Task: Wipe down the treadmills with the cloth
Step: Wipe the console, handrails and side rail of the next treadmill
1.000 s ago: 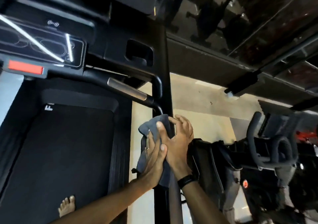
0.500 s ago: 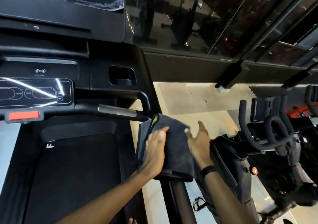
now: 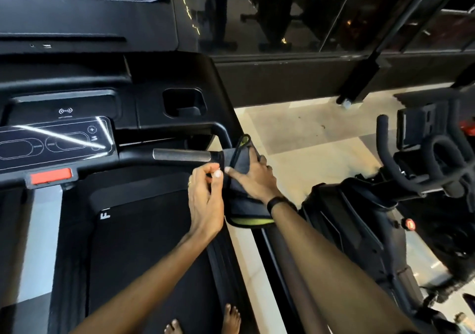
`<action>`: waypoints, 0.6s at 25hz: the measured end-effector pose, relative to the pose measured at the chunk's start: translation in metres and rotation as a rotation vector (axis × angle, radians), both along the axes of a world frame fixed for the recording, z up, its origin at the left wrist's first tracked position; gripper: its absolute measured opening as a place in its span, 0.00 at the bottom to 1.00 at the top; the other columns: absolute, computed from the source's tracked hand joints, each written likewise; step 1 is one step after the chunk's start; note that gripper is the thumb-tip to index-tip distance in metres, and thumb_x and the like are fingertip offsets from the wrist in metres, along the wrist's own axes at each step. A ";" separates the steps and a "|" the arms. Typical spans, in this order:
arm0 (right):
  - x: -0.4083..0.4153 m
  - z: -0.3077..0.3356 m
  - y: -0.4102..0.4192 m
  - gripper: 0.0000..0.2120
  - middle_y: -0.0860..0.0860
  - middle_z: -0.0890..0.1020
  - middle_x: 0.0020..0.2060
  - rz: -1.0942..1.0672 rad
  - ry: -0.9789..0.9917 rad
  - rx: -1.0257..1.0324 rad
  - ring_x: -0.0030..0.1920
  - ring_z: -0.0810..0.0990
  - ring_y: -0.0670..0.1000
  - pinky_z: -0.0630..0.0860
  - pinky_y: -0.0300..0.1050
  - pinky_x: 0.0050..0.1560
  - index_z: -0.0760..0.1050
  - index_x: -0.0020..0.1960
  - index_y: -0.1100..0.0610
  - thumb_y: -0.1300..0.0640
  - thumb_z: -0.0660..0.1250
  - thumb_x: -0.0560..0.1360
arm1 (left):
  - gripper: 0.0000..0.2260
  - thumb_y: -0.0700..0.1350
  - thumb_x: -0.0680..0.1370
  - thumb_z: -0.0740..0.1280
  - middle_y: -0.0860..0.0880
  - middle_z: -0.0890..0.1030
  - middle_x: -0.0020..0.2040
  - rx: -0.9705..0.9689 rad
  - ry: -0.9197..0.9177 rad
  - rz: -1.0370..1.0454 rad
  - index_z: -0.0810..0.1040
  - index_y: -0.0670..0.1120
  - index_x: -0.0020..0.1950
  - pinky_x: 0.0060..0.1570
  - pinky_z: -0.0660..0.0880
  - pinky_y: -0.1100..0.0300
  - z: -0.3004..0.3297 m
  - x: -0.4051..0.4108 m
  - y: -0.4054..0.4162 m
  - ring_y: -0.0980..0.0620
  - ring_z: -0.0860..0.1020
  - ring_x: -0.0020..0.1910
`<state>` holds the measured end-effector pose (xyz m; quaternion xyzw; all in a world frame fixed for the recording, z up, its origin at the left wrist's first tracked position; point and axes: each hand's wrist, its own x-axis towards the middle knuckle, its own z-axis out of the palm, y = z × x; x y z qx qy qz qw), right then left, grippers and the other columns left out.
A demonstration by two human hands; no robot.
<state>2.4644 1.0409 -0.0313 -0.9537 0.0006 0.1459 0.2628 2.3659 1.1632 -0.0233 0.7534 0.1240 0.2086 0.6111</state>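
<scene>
A black treadmill fills the left half of the view, with its console, a red stop button and a silver-banded handlebar. A dark grey cloth with a yellow-green edge is wrapped over the treadmill's right side rail where the handlebar ends. My right hand, with a black band on its wrist, lies over the cloth and grips it against the rail. My left hand pinches the cloth's left edge between thumb and fingers.
An exercise bike with curved black handlebars stands close on the right. A strip of pale tiled floor runs between the two machines. Dark glass panels stand behind. My bare toes show on the belt at the bottom.
The view has tilted up toward the console. My right hand has come onto the cloth and closed over it; my left hand went from pressing flat on the cloth to pinching its edge.
</scene>
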 end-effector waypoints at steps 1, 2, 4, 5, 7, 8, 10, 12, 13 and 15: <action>0.002 0.001 -0.001 0.47 0.58 0.64 0.74 0.000 0.009 0.038 0.70 0.68 0.66 0.68 0.63 0.68 0.49 0.80 0.44 0.26 0.64 0.70 | 0.17 0.59 0.80 0.56 0.55 0.78 0.51 0.013 0.007 -0.032 0.76 0.49 0.57 0.59 0.72 0.49 0.003 -0.001 -0.002 0.56 0.75 0.53; 0.003 0.001 -0.002 0.46 0.58 0.64 0.74 -0.002 0.012 0.058 0.71 0.67 0.66 0.68 0.63 0.69 0.49 0.81 0.44 0.26 0.63 0.71 | 0.16 0.59 0.80 0.57 0.55 0.78 0.51 0.029 0.011 -0.060 0.76 0.50 0.56 0.58 0.72 0.48 0.006 -0.002 -0.005 0.55 0.75 0.52; -0.006 0.000 -0.010 0.41 0.58 0.62 0.76 -0.006 0.002 0.081 0.72 0.65 0.66 0.66 0.64 0.70 0.49 0.81 0.43 0.29 0.61 0.75 | 0.14 0.57 0.80 0.57 0.55 0.78 0.49 0.070 0.002 -0.118 0.77 0.50 0.54 0.55 0.73 0.49 0.010 -0.008 -0.013 0.54 0.75 0.50; -0.015 0.000 -0.015 0.38 0.57 0.61 0.76 -0.006 -0.011 0.092 0.72 0.65 0.67 0.65 0.65 0.71 0.49 0.81 0.42 0.31 0.59 0.77 | 0.14 0.56 0.81 0.57 0.54 0.78 0.48 0.102 -0.014 -0.145 0.77 0.49 0.53 0.55 0.72 0.51 0.011 -0.012 -0.017 0.55 0.74 0.49; -0.039 -0.002 -0.027 0.33 0.57 0.60 0.76 -0.001 -0.049 0.114 0.72 0.64 0.67 0.65 0.66 0.71 0.50 0.81 0.40 0.36 0.58 0.80 | 0.16 0.55 0.81 0.57 0.54 0.78 0.47 0.166 -0.038 -0.195 0.79 0.47 0.53 0.54 0.71 0.53 0.012 -0.019 -0.025 0.57 0.74 0.49; -0.053 -0.003 -0.035 0.32 0.56 0.60 0.76 0.008 -0.064 0.119 0.72 0.64 0.67 0.65 0.67 0.70 0.51 0.81 0.40 0.37 0.58 0.80 | 0.15 0.54 0.82 0.58 0.54 0.78 0.47 0.187 -0.039 -0.216 0.79 0.46 0.52 0.53 0.71 0.54 0.012 -0.023 -0.029 0.59 0.73 0.49; -0.083 -0.003 -0.048 0.32 0.55 0.61 0.76 0.019 -0.071 0.123 0.73 0.64 0.66 0.66 0.67 0.69 0.51 0.80 0.39 0.36 0.58 0.79 | 0.12 0.50 0.82 0.60 0.54 0.77 0.47 0.216 -0.031 -0.244 0.79 0.45 0.51 0.52 0.71 0.52 0.009 -0.029 -0.037 0.60 0.72 0.47; -0.112 -0.006 -0.062 0.34 0.55 0.60 0.77 0.010 -0.062 0.098 0.73 0.64 0.65 0.67 0.66 0.69 0.52 0.80 0.39 0.34 0.55 0.76 | 0.10 0.49 0.81 0.61 0.52 0.77 0.46 0.255 -0.033 -0.296 0.79 0.45 0.50 0.51 0.73 0.49 0.009 -0.036 -0.049 0.59 0.72 0.44; -0.127 -0.006 -0.069 0.34 0.54 0.60 0.77 -0.001 -0.060 0.093 0.74 0.64 0.64 0.67 0.65 0.69 0.52 0.79 0.38 0.34 0.54 0.75 | 0.10 0.49 0.81 0.62 0.51 0.78 0.45 0.287 -0.041 -0.329 0.79 0.44 0.49 0.51 0.73 0.46 0.008 -0.041 -0.055 0.55 0.73 0.44; -0.158 -0.008 -0.084 0.31 0.53 0.61 0.77 -0.023 -0.072 0.120 0.73 0.65 0.63 0.68 0.62 0.69 0.54 0.78 0.36 0.37 0.54 0.75 | 0.09 0.47 0.80 0.64 0.49 0.80 0.44 0.359 -0.060 -0.398 0.81 0.43 0.48 0.50 0.74 0.44 0.009 -0.051 -0.066 0.49 0.76 0.43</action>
